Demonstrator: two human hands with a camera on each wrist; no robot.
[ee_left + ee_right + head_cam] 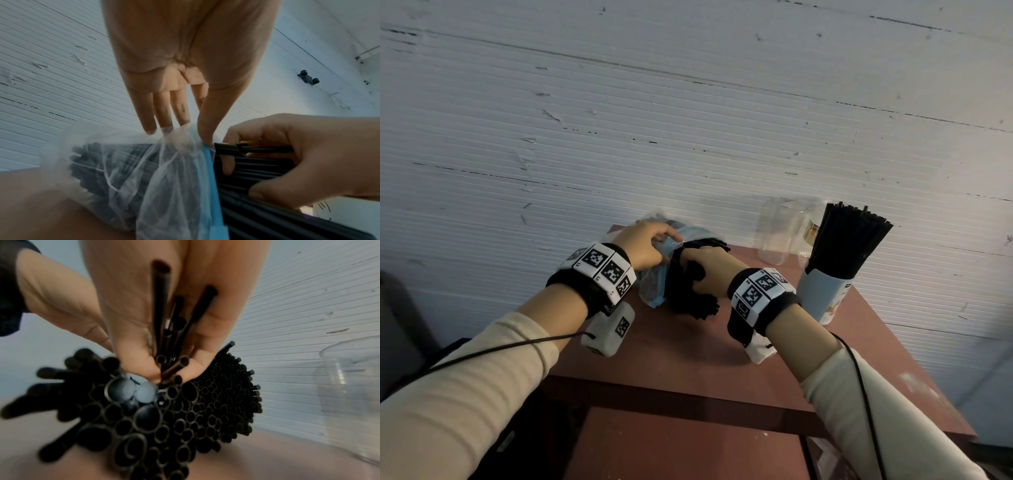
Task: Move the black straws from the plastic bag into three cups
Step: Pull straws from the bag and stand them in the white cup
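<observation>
the black straws [690,291] lay in a thick bundle on the table [688,359], half inside the plastic bag [144,170], their open ends sticking out toward the person. the left hand [645,245] pinched the bag's mouth by its blue strip between thumb and fingertips. the right hand [710,272] had its fingers curled round a clutch of straws just outside the opening. one paper cup [825,294] already stood full; a clear cup [777,229] waited behind. the risk, as i judged it — loose straws near the grip could slide free and scatter, or the thin bag could drag along if the pinch slackened.
</observation>
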